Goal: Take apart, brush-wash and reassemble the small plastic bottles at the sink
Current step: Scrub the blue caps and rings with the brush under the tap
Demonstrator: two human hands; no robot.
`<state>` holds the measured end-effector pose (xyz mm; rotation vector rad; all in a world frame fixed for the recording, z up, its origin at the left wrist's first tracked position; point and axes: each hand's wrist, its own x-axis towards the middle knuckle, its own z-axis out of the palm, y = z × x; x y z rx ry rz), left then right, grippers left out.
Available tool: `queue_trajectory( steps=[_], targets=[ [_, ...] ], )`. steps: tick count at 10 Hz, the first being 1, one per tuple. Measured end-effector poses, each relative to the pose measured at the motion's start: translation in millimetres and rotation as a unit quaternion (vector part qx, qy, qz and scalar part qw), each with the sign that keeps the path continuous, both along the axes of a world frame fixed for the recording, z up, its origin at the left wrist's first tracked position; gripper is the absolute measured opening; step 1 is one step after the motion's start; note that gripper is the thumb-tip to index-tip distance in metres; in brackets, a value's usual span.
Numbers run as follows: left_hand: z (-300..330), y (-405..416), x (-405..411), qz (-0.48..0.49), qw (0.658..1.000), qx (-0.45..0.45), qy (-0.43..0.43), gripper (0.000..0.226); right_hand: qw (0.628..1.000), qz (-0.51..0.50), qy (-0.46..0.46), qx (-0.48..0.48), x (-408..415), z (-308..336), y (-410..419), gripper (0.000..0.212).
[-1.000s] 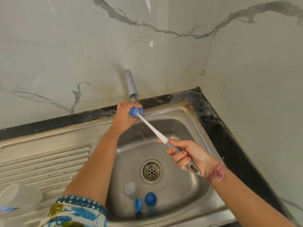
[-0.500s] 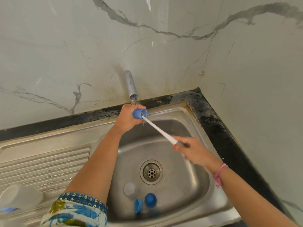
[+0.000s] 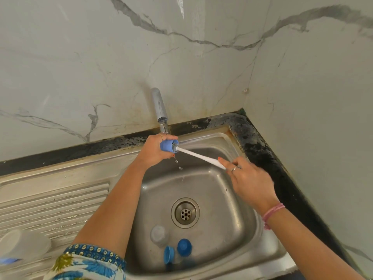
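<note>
My left hand (image 3: 155, 150) grips a small blue bottle cap (image 3: 168, 145) just under the tap (image 3: 160, 107), its open side turned right. My right hand (image 3: 249, 182) holds the white-handled brush (image 3: 198, 155), whose bristle end sits inside the cap. Water drips from the cap into the steel sink (image 3: 212, 142). At the sink's near side lie a clear small bottle (image 3: 159, 235) and two more blue caps (image 3: 169, 254) (image 3: 184, 247).
The ribbed draining board (image 3: 50, 207) lies to the left, with a pale plastic container (image 3: 22, 246) at its near left corner. A black counter edge (image 3: 260, 146) runs round the sink, and marble walls close in behind and on the right.
My right hand has turned palm-down and slid up along the brush handle. The cap has tipped so its opening faces right, with the brush pushed deeper in.
</note>
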<state>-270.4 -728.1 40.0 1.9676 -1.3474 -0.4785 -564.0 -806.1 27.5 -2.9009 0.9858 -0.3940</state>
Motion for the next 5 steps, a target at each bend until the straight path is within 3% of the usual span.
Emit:
queue_trajectory(
  steps=[1, 2, 3, 4, 5],
  targets=[
    [0, -5, 1, 0.019, 0.998, -0.048, -0.024, 0.051, 0.8, -0.044, -0.141, 0.581, 9, 10, 15, 0.034],
    [-3, -6, 5, 0.028, 0.995, -0.076, -0.05, 0.052, 0.486, -0.073, -0.226, 0.841, 6, 14, 12, 0.031],
    [-3, -4, 9, 0.016, 0.994, -0.077, -0.074, 0.053, 0.529, -0.072, -0.194, 0.823, 4, 19, 13, 0.032],
    [3, -2, 10, -0.03, 0.997, -0.018, -0.07, 0.049, 0.955, -0.016, 0.013, 0.297, 0, 7, 12, 0.045],
    [4, 2, 6, -0.053, 0.997, 0.054, -0.03, 0.052, 0.998, 0.021, 0.015, -0.06, -10, -2, 3, 0.066]
  ],
)
